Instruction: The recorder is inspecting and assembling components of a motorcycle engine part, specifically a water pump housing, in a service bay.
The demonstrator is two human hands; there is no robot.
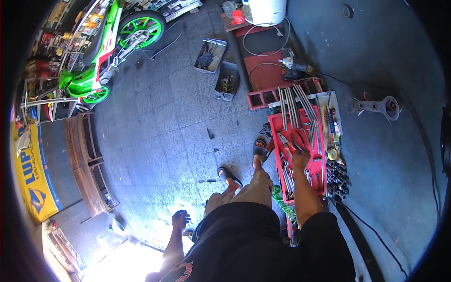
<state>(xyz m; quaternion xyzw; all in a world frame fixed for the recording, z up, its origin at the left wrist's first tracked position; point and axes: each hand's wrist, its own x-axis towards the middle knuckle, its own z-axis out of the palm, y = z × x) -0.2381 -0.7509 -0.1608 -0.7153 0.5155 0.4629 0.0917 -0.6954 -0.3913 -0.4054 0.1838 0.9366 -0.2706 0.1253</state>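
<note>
The fingers of my right hand [300, 160] bent down into the red tray [277, 124], at the handle ends of the orange-handled pliers [284, 140] and a darker pair of pliers [296, 138]. Whether they had closed on a handle I couldn't tell — the back of my hand covered the contact. Both pairs lay near the middle of the tray, their heads pointing toward its far end.

I judged them stiff steel, fairly heavy for their length and hard to damage, with the weight up at the head. The coloured grips seemed the place to take hold, well back from the pivot; any oil on them would have made them slippery, though none could be made out.

Around them in the tray, wrenches [286, 178] lay along its left side and hex keys [307, 130] toward its right. Long metal rods [291, 105] reached out over its far edge. Just right of the tray were a yellow roll [332, 154] and a heap of sockets [336, 178].

My left hand [180, 219] hung well apart, left of the tray, its fingers curled; I couldn't tell if they held anything. Farther out, two metal bins [210, 55] [227, 81] stood on the floor [159, 122] beyond the tray, to its left.
</note>
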